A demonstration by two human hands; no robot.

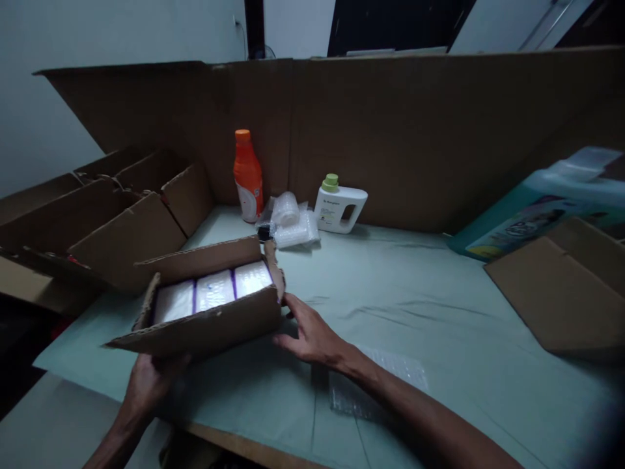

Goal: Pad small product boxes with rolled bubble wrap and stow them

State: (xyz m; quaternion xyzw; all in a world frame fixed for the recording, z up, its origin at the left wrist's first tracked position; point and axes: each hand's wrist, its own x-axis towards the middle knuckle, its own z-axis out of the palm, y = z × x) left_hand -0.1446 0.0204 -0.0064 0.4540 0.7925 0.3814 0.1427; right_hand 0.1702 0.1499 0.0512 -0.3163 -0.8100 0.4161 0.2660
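Note:
An open cardboard box (222, 322) is tilted over the near left part of the table. Inside it, three white, shiny wrapped packs (215, 291) with purple edges sit in a row. My left hand (149, 384) supports the box from below at its left end, its fingers partly hidden underneath. At the right end, my right hand (310, 332) has its fingers against the box's corner and its thumb lower down. Under my right forearm lies a flat sheet of bubble wrap (400, 371).
Cardboard compartments (131, 238) stand at left. Along the back are an orange bottle (248, 176), bubble-wrapped items (293, 228) and a white jug (340, 207) with a green cap. A large teal bottle (527, 208) leans at right behind another cardboard box (561, 293). A cardboard wall (415, 137) closes the back.

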